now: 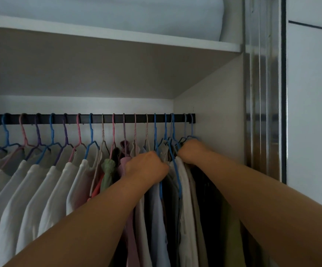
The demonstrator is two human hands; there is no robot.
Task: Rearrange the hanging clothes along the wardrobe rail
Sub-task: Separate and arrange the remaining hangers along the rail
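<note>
Forearms: both bare, reaching up from the bottom edge toward the packed right end of the clothes.
Left hand (146,166): knuckles toward the camera, fingers curled into the garments just left of a blue hanger (172,160); what exactly they grip is hidden.
Right hand (192,151): fingers curled round the shoulders of the last hangers, close to the side panel (214,112).
Rail (98,118): dark bar, long axis level from the left edge across to the side panel, under the shelf (117,38).
Hanging clothes: on hooks along the whole rail, hanger shoulders slanting down toward the camera; white shirts (40,189) evenly spaced on the left, a green garment (108,170) and a pink garment (125,166) mid-rail, dark garments (204,189) bunched tight at the right.
Room: small gaps between hooks on the left and middle; none visible at the right end, where the last hook sits just beside the panel.
Above: folded pale bedding (117,12) on the shelf.
</note>
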